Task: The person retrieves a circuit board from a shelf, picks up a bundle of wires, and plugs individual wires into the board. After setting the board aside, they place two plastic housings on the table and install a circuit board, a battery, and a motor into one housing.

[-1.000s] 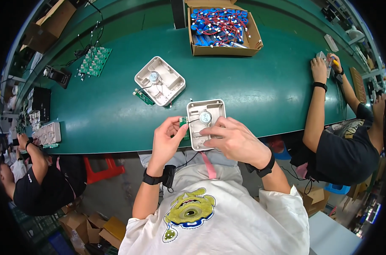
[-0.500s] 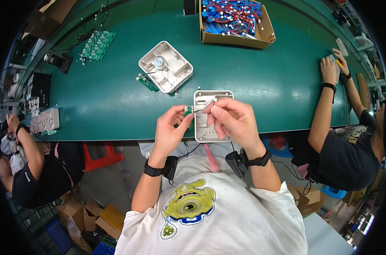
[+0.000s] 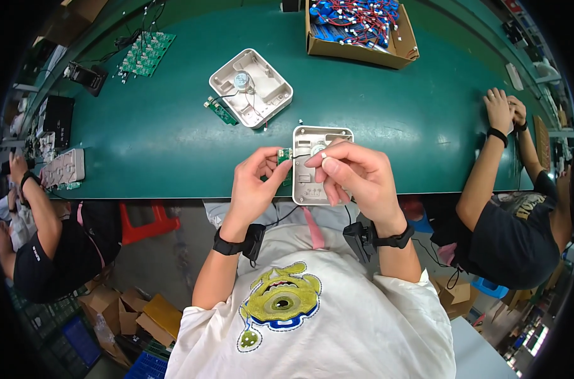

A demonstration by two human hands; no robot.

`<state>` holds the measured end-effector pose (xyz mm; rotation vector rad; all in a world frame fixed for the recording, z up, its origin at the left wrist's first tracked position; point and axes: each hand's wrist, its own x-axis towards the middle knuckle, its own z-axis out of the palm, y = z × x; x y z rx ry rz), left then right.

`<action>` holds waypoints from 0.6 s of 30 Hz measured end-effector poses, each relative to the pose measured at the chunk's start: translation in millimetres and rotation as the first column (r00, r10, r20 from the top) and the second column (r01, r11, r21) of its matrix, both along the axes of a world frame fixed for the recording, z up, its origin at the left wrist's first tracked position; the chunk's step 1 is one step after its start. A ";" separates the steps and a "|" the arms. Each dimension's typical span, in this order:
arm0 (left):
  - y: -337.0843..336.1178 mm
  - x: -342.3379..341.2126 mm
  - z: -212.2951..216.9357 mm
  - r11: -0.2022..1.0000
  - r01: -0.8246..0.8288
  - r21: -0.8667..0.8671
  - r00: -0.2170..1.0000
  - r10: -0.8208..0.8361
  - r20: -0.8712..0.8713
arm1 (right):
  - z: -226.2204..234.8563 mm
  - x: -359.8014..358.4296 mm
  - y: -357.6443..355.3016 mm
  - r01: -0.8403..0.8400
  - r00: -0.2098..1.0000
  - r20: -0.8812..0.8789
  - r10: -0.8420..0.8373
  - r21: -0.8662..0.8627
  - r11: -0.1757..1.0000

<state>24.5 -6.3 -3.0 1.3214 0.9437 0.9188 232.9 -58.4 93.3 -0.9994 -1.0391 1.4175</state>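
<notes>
We've got the small green circuit board (image 3: 285,157) pinched in our left hand (image 3: 252,186) at the near table edge, just at 9 o'clock of the grey plastic housing (image 3: 311,146). Right hand (image 3: 353,177) is closed w/ fingertips pinching a thin wire over the housing. Board looks light, stiff, prob. fragile: best held by its edges, not the parts. Wire is soft, thin; grip near its end. Second open housing (image 3: 251,88) lies at 11 o'clock, cardboard box (image 3: 356,52) of wired parts at 1.
</notes>
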 end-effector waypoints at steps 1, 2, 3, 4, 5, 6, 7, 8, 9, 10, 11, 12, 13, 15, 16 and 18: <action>-0.4 -1.0 -0.6 1.000 -0.005 -0.001 1.000 0.005 0.001 | 0.0 -1.5 -1.4 -0.005 1.000 0.001 0.005 -0.001 1.000; -0.4 -1.6 -1.5 1.000 -0.005 0.002 1.000 0.005 -0.011 | -0.6 -2.7 -2.5 0.050 0.992 0.114 -0.057 0.063 0.997; -0.6 -2.3 -2.1 1.000 -0.005 0.004 1.000 0.005 -0.023 | -1.5 -3.8 -3.5 0.097 0.967 0.220 -0.125 0.134 0.986; -0.9 -3.1 -2.3 1.000 -0.004 0.008 0.999 0.005 -0.034 | -2.6 -4.4 -3.7 0.136 0.927 0.318 -0.199 0.210 0.968; -0.3 -2.0 -2.4 1.000 -0.003 0.006 1.000 0.003 -0.028 | -3.3 -3.4 -3.4 0.136 0.925 0.324 -0.200 0.210 0.968; 0.2 -1.2 -2.0 1.000 0.001 0.008 1.000 -0.001 -0.029 | -4.6 -2.2 -3.1 0.190 0.835 0.443 -0.327 0.326 0.926; 0.7 -0.4 -1.4 1.000 0.006 0.011 1.000 -0.005 -0.030 | -6.0 -0.9 -2.8 0.220 0.714 0.533 -0.454 0.445 0.868; 0.0 -0.1 -0.7 1.000 0.008 0.015 0.999 -0.008 -0.033 | -7.7 0.5 -3.4 0.223 0.572 0.587 -0.573 0.561 0.797; -0.4 0.2 0.0 1.000 0.009 0.015 1.000 -0.009 -0.029 | -9.6 2.3 -3.1 0.221 0.569 0.589 -0.574 0.562 0.797; -0.6 0.2 0.7 1.000 0.003 0.012 1.000 -0.003 -0.024 | -11.7 4.5 -1.7 0.242 0.506 0.607 -0.613 0.582 0.776; -0.8 -0.5 1.1 1.000 -0.004 0.008 1.000 0.005 -0.021 | -13.8 5.9 -0.2 0.261 0.441 0.620 -0.649 0.603 0.754; -1.3 -0.4 1.1 1.000 -0.012 0.004 1.000 0.012 -0.018 | -14.5 6.9 0.5 0.278 0.375 0.630 -0.680 0.624 0.731; -1.9 0.2 0.9 1.000 -0.014 0.004 1.000 0.014 -0.015 | -14.0 7.6 0.0 0.274 0.374 0.631 -0.680 0.625 0.731; -2.3 0.1 1.4 1.000 -0.017 0.011 1.000 0.017 -0.021 | -12.3 8.2 -1.6 0.307 0.395 0.670 -0.628 0.548 0.778; -2.4 -0.4 1.8 1.000 -0.021 0.015 0.999 0.021 -0.024 | -11.4 8.5 -1.9 0.320 0.408 0.688 -0.600 0.507 0.800; -3.6 1.8 2.1 0.998 -0.048 0.044 0.999 0.049 -0.014 | -4.1 8.9 -1.9 0.277 0.466 0.721 -0.513 0.432 0.858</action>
